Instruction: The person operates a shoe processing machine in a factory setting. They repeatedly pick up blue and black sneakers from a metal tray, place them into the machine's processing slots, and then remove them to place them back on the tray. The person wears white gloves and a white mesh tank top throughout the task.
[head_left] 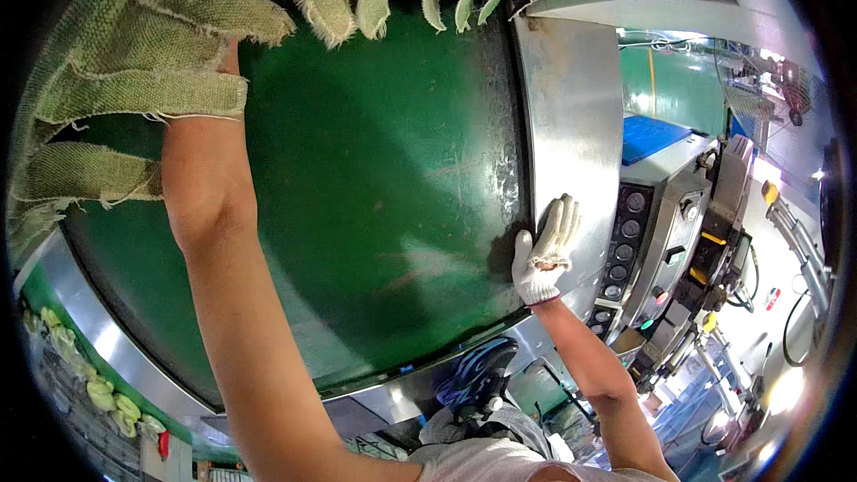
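My left arm stretches forward over a green belt [375, 170] and passes under a curtain of frayed green fabric strips [152, 94]. The strips hide my left hand, so its fingers and anything in them do not show. At the right, my right hand [548, 254] wears a white knit glove with a torn patch at the back. It lies with fingers stretched out on the bare metal side rail [576, 116], thumb apart and toward the belt, and no object shows in it.
Right of the rail stands a control box [656, 241] with a row of round dark dials. A blue panel [656, 138] lies behind it. A blue and black shoe [480, 370] is below the near belt edge. Several yellow-green bundles [100, 393] are at lower left.
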A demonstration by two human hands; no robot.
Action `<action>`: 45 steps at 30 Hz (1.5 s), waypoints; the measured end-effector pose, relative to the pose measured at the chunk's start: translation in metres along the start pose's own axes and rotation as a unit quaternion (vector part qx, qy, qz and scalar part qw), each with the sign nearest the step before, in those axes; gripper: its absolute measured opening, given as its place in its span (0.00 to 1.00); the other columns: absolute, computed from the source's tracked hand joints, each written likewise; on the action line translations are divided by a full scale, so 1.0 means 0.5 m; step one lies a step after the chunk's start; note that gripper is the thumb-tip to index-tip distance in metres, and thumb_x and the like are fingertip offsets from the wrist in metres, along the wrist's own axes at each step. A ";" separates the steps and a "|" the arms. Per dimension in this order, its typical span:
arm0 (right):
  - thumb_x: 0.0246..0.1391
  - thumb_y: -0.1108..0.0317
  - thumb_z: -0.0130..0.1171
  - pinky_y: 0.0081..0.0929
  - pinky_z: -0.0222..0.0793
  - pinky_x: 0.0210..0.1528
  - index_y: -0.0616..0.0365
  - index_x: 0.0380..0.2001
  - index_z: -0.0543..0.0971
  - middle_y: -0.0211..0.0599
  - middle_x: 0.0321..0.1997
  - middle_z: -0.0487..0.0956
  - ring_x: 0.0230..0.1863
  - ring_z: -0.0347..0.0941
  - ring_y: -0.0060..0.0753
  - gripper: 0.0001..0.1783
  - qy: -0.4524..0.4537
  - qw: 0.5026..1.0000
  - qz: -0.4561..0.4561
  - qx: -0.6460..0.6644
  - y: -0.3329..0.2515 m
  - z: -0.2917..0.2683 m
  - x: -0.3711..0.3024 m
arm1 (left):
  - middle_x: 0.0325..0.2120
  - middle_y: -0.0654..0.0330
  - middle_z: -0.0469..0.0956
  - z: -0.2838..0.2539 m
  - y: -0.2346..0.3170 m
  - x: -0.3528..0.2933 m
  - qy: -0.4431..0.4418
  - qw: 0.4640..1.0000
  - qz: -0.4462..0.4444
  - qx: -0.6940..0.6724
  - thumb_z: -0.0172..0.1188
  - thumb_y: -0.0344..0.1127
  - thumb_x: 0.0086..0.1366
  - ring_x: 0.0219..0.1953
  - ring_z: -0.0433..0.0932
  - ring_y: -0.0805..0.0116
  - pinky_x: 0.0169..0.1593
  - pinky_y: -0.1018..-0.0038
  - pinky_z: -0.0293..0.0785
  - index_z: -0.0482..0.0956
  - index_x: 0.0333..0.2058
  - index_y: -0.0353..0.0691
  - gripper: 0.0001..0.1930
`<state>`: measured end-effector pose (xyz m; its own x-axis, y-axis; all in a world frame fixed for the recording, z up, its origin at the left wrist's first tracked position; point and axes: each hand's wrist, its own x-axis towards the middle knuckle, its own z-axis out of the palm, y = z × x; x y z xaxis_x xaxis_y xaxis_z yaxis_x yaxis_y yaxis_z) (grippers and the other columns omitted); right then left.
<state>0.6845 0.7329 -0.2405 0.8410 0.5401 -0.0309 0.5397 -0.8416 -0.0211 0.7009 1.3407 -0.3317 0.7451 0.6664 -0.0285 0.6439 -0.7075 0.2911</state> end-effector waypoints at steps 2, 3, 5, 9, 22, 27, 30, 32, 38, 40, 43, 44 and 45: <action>0.65 0.52 0.49 0.58 0.35 0.75 0.67 0.71 0.54 0.61 0.75 0.53 0.76 0.45 0.64 0.40 -0.001 1.000 0.014 0.005 0.003 0.000 -0.007 | 0.63 0.49 0.69 -0.007 0.041 -0.007 0.005 1.000 0.018 -0.013 0.45 0.55 0.72 0.66 0.66 0.49 0.68 0.54 0.58 0.67 0.65 0.43 0.30; 0.64 0.52 0.50 0.59 0.35 0.75 0.67 0.70 0.55 0.61 0.75 0.53 0.76 0.45 0.65 0.40 0.005 1.000 0.020 0.018 0.007 0.002 -0.010 | 0.63 0.49 0.69 -0.018 0.058 -0.013 0.010 0.999 0.028 -0.016 0.45 0.55 0.72 0.66 0.66 0.49 0.68 0.54 0.58 0.67 0.65 0.43 0.30; 0.63 0.51 0.52 0.58 0.35 0.76 0.67 0.70 0.56 0.61 0.75 0.54 0.76 0.46 0.65 0.41 -0.013 0.999 0.023 0.047 0.003 0.003 0.001 | 0.63 0.49 0.69 -0.077 0.032 -0.055 0.035 0.999 0.017 -0.010 0.45 0.55 0.72 0.66 0.66 0.49 0.68 0.54 0.58 0.67 0.65 0.43 0.30; 0.60 0.51 0.53 0.58 0.35 0.76 0.68 0.69 0.58 0.61 0.74 0.54 0.76 0.46 0.65 0.42 -0.002 0.999 0.018 0.035 0.002 -0.008 0.009 | 0.64 0.50 0.69 -0.115 0.076 -0.100 0.084 0.994 0.061 -0.037 0.44 0.55 0.73 0.66 0.65 0.49 0.69 0.53 0.57 0.67 0.65 0.43 0.30; 0.64 0.39 0.45 0.48 0.45 0.75 0.65 0.67 0.64 0.56 0.73 0.59 0.75 0.50 0.61 0.43 -0.140 0.986 0.012 0.086 0.031 -0.103 -0.011 | 0.66 0.37 0.59 -0.122 0.172 -0.688 0.001 0.996 0.091 0.023 0.53 0.52 0.68 0.67 0.56 0.34 0.68 0.41 0.50 0.64 0.63 0.31 0.34; 0.65 0.36 0.40 0.42 0.58 0.70 0.60 0.67 0.66 0.55 0.67 0.69 0.66 0.66 0.54 0.42 -0.235 0.941 0.119 0.214 0.042 -0.200 -0.156 | 0.63 0.40 0.66 -0.163 0.235 -0.926 -0.130 0.981 0.050 -0.138 0.52 0.53 0.70 0.65 0.63 0.41 0.68 0.51 0.56 0.68 0.60 0.31 0.31; 0.65 0.37 0.42 0.44 0.63 0.65 0.58 0.66 0.66 0.54 0.62 0.74 0.62 0.71 0.56 0.40 -0.286 0.930 0.137 0.188 0.106 -0.169 -0.326 | 0.60 0.42 0.71 -0.223 0.340 -1.067 -0.206 0.940 0.029 -0.272 0.52 0.51 0.71 0.63 0.69 0.47 0.67 0.60 0.62 0.69 0.60 0.32 0.30; 0.64 0.44 0.50 0.38 0.63 0.66 0.57 0.66 0.67 0.52 0.63 0.74 0.63 0.72 0.51 0.36 -0.201 0.916 0.139 0.318 0.128 -0.234 -0.446 | 0.60 0.43 0.70 -0.265 0.424 -1.173 -0.213 0.922 0.076 -0.313 0.55 0.50 0.69 0.63 0.69 0.48 0.66 0.60 0.64 0.69 0.61 0.33 0.30; 0.61 0.50 0.57 0.32 0.68 0.61 0.60 0.61 0.73 0.49 0.57 0.79 0.60 0.76 0.42 0.32 -0.213 0.916 0.227 0.252 0.290 -0.188 -0.707 | 0.63 0.41 0.62 -0.260 0.619 -1.394 -0.201 0.949 0.155 -0.185 0.70 0.41 0.56 0.63 0.65 0.40 0.67 0.56 0.62 0.64 0.64 0.41 0.38; 0.60 0.50 0.58 0.37 0.68 0.61 0.61 0.61 0.72 0.53 0.57 0.79 0.60 0.75 0.47 0.33 -0.159 0.916 0.233 0.286 0.329 -0.183 -0.756 | 0.61 0.41 0.64 -0.191 0.603 -1.388 -0.130 0.934 0.204 -0.264 0.69 0.34 0.56 0.61 0.67 0.41 0.65 0.56 0.64 0.66 0.62 0.42 0.35; 0.59 0.48 0.57 0.43 0.62 0.65 0.57 0.63 0.71 0.51 0.61 0.76 0.63 0.71 0.50 0.34 -0.189 0.916 0.225 0.273 0.345 -0.189 -0.763 | 0.59 0.41 0.66 -0.187 0.608 -1.379 -0.141 0.927 0.204 -0.281 0.69 0.31 0.54 0.61 0.67 0.40 0.65 0.55 0.65 0.68 0.59 0.40 0.33; 0.59 0.46 0.57 0.48 0.58 0.67 0.53 0.64 0.70 0.48 0.64 0.73 0.66 0.68 0.51 0.35 -0.196 0.919 0.212 0.268 0.343 -0.190 -0.757 | 0.59 0.41 0.66 -0.187 0.606 -1.379 -0.144 0.927 0.209 -0.275 0.69 0.31 0.54 0.61 0.67 0.41 0.65 0.55 0.65 0.68 0.59 0.40 0.33; 0.57 0.48 0.57 0.47 0.57 0.68 0.55 0.65 0.68 0.49 0.66 0.71 0.67 0.66 0.50 0.36 -0.223 0.909 0.204 0.288 0.348 -0.195 -0.747 | 0.59 0.42 0.66 -0.187 0.604 -1.380 -0.144 0.934 0.210 -0.250 0.69 0.31 0.54 0.61 0.67 0.41 0.65 0.57 0.65 0.67 0.60 0.40 0.33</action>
<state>0.4677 0.3845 -0.1354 0.7982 0.2381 -0.5533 -0.0308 -0.9012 -0.4322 0.3649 0.6893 -0.1346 0.9762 0.2120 -0.0465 0.1757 -0.6457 0.7431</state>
